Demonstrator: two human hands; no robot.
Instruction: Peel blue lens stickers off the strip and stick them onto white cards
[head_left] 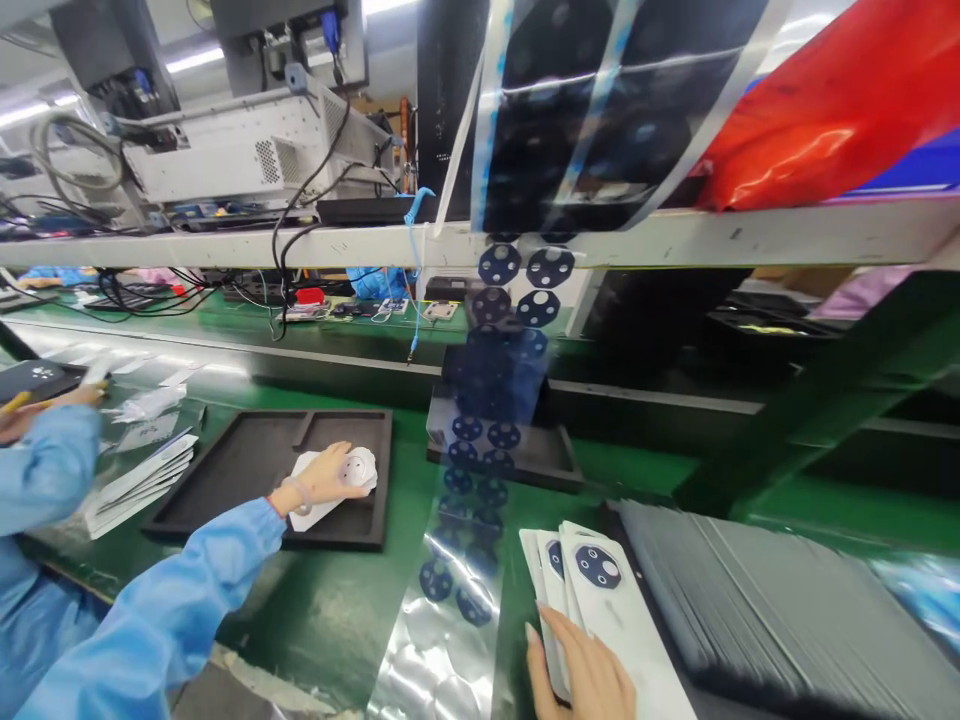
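Note:
My left hand (326, 478) reaches into the black tray (225, 478), its fingers closed on a white phone back cover (307, 516) with a round camera area at the top end. At the lower right, my right hand (585, 668) grips the left edge of several white phone back covers (616, 612), fanned and leaning together. The front one carries a dark round camera-ring sticker (598, 566). Between my hands hangs a clear film strip (442, 640) bearing paired dark round stickers, with bare outlines at its lower end.
Grey sheets (780, 600) stand packed in a row at right. A second black tray (540, 455) sits behind the film. White covers (142, 487) lie fanned at left, near a co-worker's sleeve (49, 465). A shelf rail (360, 250) crosses above, with cables hanging down.

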